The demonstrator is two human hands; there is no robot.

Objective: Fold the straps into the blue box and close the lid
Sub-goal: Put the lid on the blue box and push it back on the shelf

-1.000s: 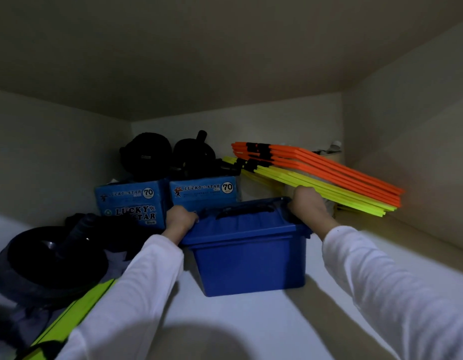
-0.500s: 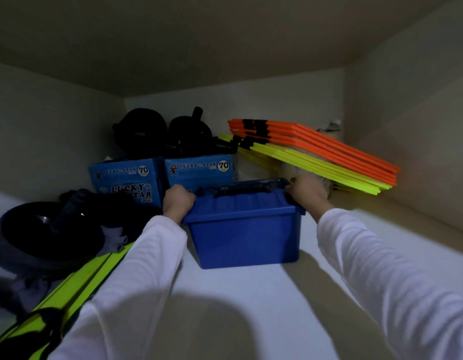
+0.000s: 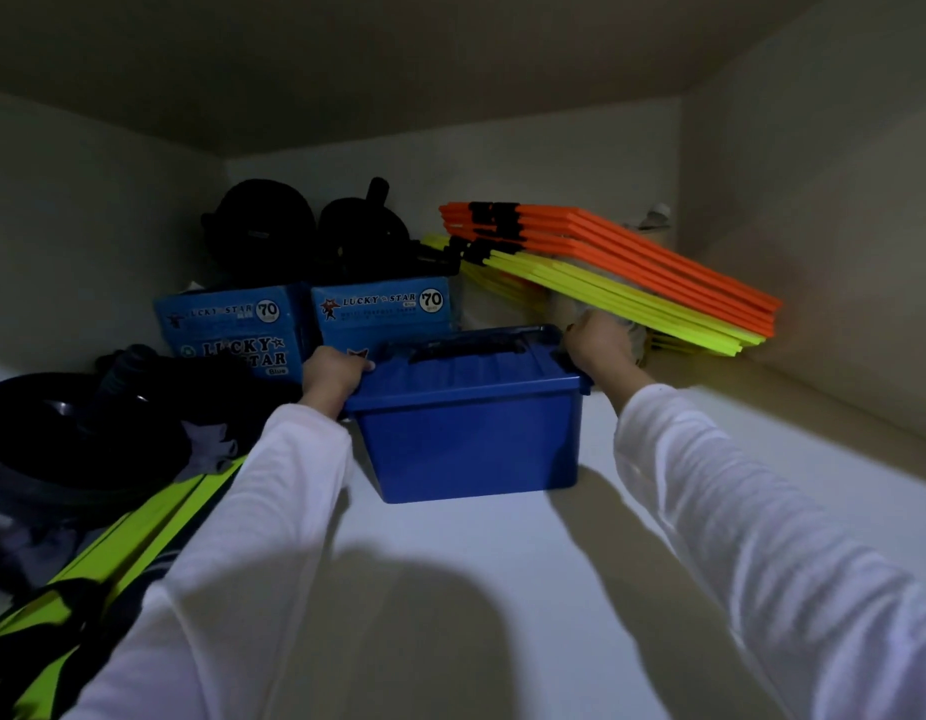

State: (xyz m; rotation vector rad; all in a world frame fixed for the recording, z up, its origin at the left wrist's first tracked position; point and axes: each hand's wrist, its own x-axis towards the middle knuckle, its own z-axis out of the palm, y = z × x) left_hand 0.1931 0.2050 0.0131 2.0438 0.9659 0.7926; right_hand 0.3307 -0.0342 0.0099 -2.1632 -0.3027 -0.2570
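Observation:
The blue box (image 3: 471, 444) stands on a white shelf (image 3: 502, 553) inside a dim cupboard, its ribbed lid (image 3: 476, 368) down with a dark handle lying flat on top. My left hand (image 3: 332, 374) grips the box's left rim, fingers curled over the lid edge. At the back right corner my right hand (image 3: 598, 343) grips the rim. No straps show; the box's inside is hidden by the lid.
Two blue "Lucky Star" cartons (image 3: 305, 324) sit just behind the box, with black round objects (image 3: 305, 231) on them. Orange and yellow flat bars (image 3: 617, 272) lean at the back right. A black bowl-like item (image 3: 71, 433) and neon-green straps (image 3: 118, 553) lie at the left.
The box has slid a little further back on the shelf, toward the cartons, with both hands still gripping its rim.

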